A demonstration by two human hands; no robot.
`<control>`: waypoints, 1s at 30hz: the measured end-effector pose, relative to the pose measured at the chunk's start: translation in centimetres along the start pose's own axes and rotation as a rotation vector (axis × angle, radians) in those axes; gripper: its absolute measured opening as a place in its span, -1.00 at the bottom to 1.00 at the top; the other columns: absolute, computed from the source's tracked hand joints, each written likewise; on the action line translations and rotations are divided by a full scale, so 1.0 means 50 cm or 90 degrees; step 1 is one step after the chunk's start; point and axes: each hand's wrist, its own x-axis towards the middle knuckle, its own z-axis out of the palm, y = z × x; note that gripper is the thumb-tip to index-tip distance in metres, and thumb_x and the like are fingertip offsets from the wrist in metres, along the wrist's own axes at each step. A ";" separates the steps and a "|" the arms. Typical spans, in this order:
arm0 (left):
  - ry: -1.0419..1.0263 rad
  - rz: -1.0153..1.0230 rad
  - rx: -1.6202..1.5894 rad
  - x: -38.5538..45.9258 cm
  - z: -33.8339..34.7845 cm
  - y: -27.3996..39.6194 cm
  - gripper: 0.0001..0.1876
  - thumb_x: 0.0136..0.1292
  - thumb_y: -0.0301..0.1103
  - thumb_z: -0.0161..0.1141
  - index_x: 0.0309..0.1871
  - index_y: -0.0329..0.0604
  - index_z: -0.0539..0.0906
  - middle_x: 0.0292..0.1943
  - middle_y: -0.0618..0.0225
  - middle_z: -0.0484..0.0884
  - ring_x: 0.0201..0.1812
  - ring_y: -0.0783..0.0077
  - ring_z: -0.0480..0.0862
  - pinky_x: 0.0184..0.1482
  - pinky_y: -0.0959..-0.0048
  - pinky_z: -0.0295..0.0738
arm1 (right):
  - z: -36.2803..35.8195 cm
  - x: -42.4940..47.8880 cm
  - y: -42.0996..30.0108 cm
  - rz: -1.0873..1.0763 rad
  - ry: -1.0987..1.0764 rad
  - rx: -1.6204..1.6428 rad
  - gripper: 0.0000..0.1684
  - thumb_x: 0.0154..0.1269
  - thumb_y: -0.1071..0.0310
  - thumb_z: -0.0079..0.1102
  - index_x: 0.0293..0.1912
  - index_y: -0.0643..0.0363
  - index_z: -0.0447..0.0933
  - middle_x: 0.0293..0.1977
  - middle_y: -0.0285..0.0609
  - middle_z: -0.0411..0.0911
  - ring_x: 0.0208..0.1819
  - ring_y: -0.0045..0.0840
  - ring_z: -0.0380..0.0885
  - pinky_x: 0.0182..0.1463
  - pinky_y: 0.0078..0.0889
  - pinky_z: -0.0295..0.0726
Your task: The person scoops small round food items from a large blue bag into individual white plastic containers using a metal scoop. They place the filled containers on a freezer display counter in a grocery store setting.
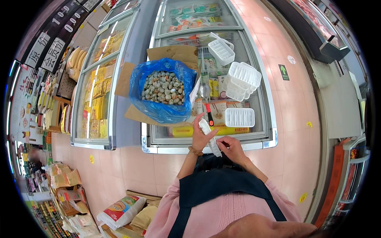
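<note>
A ribbed white plastic tray [212, 142] is tilted on its edge in front of my apron. My left hand [200, 135] grips it, thumb on one side and fingers on the other. At its right edge, the bent fingers of my right hand [233, 149] pinch the rim. Just beyond is a metal spoon [204, 90] with a red and black handle, lying on the freezer glass. To its left, a blue plastic bag [166, 114] lines an open cardboard box [172, 53]. Inside are many small, round, grey-green pieces [163, 89]; their exact kind is unclear.
More white trays lie on the chest freezer [256, 139]: a single tray [239, 117], a leaning pile [242, 80] and some farther back [221, 52]. Another freezer [95, 104] stands left. Behind me to the left lies a printed sack [122, 211]. Pink floor tiles [293, 119] run along the right.
</note>
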 end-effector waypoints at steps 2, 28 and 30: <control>-0.010 0.093 0.129 0.000 -0.012 0.014 -0.16 -0.12 -0.38 0.49 0.28 -0.12 0.28 0.08 0.20 0.27 0.09 0.32 0.38 0.14 0.35 0.36 | 0.020 0.001 -0.005 0.007 0.017 -0.008 -0.89 0.24 0.47 0.18 -0.27 0.33 0.55 -0.45 -0.18 0.54 -0.45 -0.63 0.51 -0.34 -0.56 0.51; -0.427 -0.127 -0.144 0.027 -0.129 -0.005 -0.02 -0.16 -0.53 0.44 0.37 0.07 0.12 0.15 0.29 0.26 0.17 0.30 0.42 0.07 0.32 0.52 | 0.134 0.001 0.043 0.169 -0.030 0.283 -0.84 0.37 0.43 0.03 -0.34 0.26 0.49 -0.49 -0.33 0.51 -0.45 -0.75 0.49 -0.31 -0.62 0.53; -0.440 -0.120 -0.167 0.031 -0.121 -0.011 0.05 -0.18 -0.41 0.49 0.37 0.12 0.04 0.11 0.31 0.19 0.10 0.33 0.35 0.03 0.33 0.45 | 0.137 0.008 0.039 0.161 -0.026 0.290 -0.86 0.36 0.46 0.01 -0.34 0.26 0.48 -0.51 -0.33 0.50 -0.47 -0.75 0.46 -0.33 -0.63 0.50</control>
